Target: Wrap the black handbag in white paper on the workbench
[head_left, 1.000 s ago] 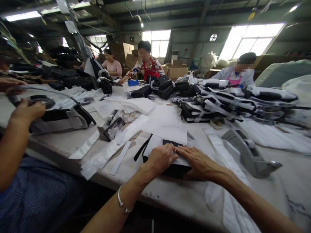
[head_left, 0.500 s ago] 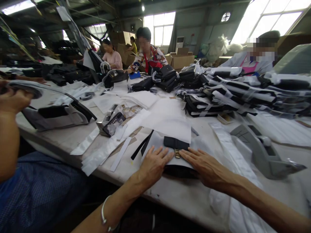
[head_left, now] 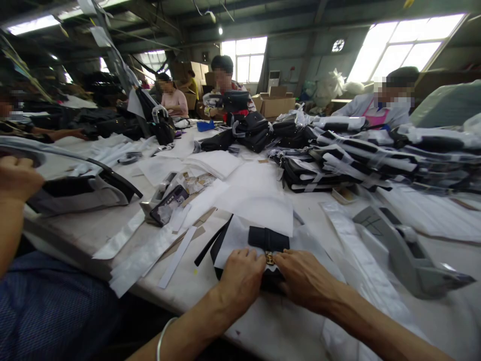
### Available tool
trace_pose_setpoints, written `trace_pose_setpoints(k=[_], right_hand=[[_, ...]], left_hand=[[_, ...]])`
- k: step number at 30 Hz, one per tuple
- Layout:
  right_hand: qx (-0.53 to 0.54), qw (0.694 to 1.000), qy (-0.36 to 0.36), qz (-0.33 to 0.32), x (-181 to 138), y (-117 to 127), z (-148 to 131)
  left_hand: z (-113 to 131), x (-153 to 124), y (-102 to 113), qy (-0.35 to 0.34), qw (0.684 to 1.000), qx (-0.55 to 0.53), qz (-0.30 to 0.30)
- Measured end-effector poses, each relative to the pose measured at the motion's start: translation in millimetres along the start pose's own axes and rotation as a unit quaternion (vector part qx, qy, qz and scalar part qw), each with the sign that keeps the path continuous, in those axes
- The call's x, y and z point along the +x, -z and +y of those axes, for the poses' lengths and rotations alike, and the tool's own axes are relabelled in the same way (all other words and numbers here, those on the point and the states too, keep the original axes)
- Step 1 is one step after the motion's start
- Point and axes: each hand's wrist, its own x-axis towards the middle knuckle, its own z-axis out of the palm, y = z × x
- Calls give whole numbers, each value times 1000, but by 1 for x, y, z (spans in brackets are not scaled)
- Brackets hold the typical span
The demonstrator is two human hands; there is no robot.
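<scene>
A small black bag [head_left: 267, 238] with a gold clasp [head_left: 269, 258] lies on the white table [head_left: 263, 321] in front of me, partly wrapped in white paper [head_left: 235, 235]. My left hand [head_left: 240, 278] rests on the bag's near left side with its fingers curled against it. My right hand [head_left: 300, 278] presses on the near right side, fingertips next to the clasp. A black strap [head_left: 210, 243] trails out to the left of the bag.
A grey tape dispenser [head_left: 406, 255] stands at the right. Wrapped black bags [head_left: 361, 155] are piled behind. A second tape dispenser [head_left: 163, 200] and paper strips [head_left: 150, 250] lie left. A person's hand [head_left: 17, 178] works at the left edge; other people sit across the table.
Both hands slid back toward me along the bag, from lying flat and spread to curled on its near edge by the clasp. The view shifted slightly.
</scene>
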Motion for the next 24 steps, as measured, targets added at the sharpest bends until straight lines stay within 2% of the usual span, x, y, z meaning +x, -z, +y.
trace_pose_setpoints(k=[2, 5, 7, 12, 19, 22, 24], right_hand=[[-53, 997, 23, 51, -4, -19, 1], [-110, 978, 46, 170, -16, -48, 4], [-111, 971, 46, 207, -24, -62, 5], [-80, 977, 53, 188, -33, -69, 8], [-75, 984, 68, 147, -31, -63, 14], [-77, 982, 77, 156, -32, -65, 15], [-78, 979, 79, 172, -32, -68, 17]], left_hand=[[-1, -4, -26, -15, 996, 45, 81], [-4, -17, -60, -40, 969, 91, 226], [-7, -26, -72, -53, 956, 96, 272], [-19, -40, -66, -78, 956, 102, 265], [-28, -47, -56, -28, 970, 88, 224], [-26, -47, -48, -30, 979, 71, 187], [-22, -44, -37, -34, 979, 77, 186]])
